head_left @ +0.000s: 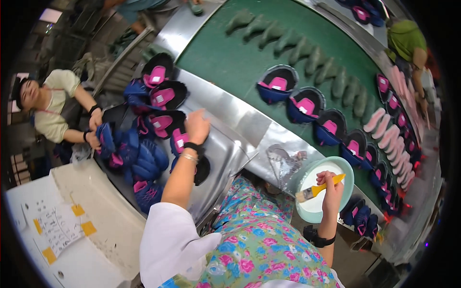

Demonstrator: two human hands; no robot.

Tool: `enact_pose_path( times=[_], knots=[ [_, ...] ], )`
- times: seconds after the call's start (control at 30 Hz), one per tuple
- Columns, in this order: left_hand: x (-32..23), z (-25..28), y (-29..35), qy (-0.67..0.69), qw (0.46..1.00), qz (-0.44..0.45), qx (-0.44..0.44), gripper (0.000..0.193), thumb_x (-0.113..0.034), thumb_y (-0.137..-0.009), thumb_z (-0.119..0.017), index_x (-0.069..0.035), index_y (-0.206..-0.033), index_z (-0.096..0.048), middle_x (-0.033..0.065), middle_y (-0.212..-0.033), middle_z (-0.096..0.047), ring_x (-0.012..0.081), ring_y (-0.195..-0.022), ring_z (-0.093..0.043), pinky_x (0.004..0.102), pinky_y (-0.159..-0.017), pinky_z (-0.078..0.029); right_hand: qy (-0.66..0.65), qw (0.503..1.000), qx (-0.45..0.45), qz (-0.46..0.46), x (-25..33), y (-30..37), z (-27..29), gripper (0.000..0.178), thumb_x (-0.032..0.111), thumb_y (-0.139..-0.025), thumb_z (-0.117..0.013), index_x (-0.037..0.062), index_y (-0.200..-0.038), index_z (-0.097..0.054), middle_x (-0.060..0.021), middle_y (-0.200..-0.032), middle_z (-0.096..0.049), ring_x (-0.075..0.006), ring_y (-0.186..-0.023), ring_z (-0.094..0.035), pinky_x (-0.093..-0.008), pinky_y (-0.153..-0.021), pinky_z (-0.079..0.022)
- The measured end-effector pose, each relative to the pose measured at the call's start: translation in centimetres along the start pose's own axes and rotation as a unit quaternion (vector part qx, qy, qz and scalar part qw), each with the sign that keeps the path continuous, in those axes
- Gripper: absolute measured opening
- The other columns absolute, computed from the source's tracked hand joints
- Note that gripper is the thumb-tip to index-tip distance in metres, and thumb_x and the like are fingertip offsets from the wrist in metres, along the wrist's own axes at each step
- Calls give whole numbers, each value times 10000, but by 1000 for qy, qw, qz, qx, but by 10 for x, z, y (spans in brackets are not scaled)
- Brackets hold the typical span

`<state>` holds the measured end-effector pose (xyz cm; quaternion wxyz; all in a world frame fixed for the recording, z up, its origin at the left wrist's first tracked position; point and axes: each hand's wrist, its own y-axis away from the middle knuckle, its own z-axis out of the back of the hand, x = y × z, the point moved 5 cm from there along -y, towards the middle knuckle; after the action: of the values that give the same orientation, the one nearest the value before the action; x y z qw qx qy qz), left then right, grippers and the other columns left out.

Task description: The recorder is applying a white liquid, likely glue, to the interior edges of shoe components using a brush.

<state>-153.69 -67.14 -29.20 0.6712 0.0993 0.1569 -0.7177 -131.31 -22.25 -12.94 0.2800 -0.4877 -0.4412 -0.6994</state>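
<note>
My right hand [331,189] is closed around the yellow handle of a paintbrush [312,193]. Its bristles hang over the white liquid in a pale green bowl [349,187]. On the left, my left hand [197,126] has its fingers bent at the edge of a blue-and-black shoe upper [179,139] with a pink tab; its fingertips are partly hidden. That upper lies among several similar ones on a metal tray [218,158], with a heap of blue uppers [144,161] farther left.
A green conveyor belt [216,53] carries rows of shoe uppers [305,105], dark foot-shaped pieces [314,60] and pink soles [384,127]. At left a co-worker [60,105] handles a blue upper. Another person in green [406,41] stands at far right. A white table [96,211] holds a taped paper.
</note>
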Motion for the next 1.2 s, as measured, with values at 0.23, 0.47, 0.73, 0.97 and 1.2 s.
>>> enact_pose_path(
  times=[0.23,0.47,0.73,0.97,1.2],
  knots=[
    [163,41,105,399,729,531,166,919,-477,-785,-816,-59,-1468,-366,192,-1452,-463,351,-1202,-542,516,-849,-517,155,976,135,-66,4,-24,-90,288,245,-1044,-547,19,-916,-672,-31,-799,-639,-78,-674,-546,-240,-631,-440],
    [30,40,67,597,711,356,107,661,-37,-823,-763,-22,-1385,-414,128,-1171,-625,214,-994,-666,342,-886,-552,243,897,243,279,23,0,-214,339,236,-843,-774,35,-1099,-679,-136,-1131,-652,-362,-1087,-610,-433,-927,-499],
    [-131,106,103,711,623,258,200,695,-107,-928,-674,-87,-1531,-330,79,-1338,-536,146,-1148,-551,328,-946,-495,330,865,247,287,38,24,-206,406,238,-723,-845,65,-1047,-671,-118,-1027,-651,-349,-987,-618,-455,-790,-522],
    [-176,168,121,593,739,-121,295,978,123,-848,-617,-114,-1625,-73,132,-1559,-351,218,-1375,-437,358,-1117,-408,295,817,448,213,83,70,-155,411,403,-855,-759,23,-979,-662,-222,-833,-663,-422,-839,-659,-484,-735,-513],
    [-216,147,169,638,656,-27,402,893,-36,-856,-745,-71,-1590,-238,98,-1564,-377,191,-1378,-434,341,-1153,-355,236,856,425,178,86,99,-72,310,353,-938,-683,58,-1029,-707,-166,-882,-712,-365,-821,-682,-417,-749,-536]
  ],
)
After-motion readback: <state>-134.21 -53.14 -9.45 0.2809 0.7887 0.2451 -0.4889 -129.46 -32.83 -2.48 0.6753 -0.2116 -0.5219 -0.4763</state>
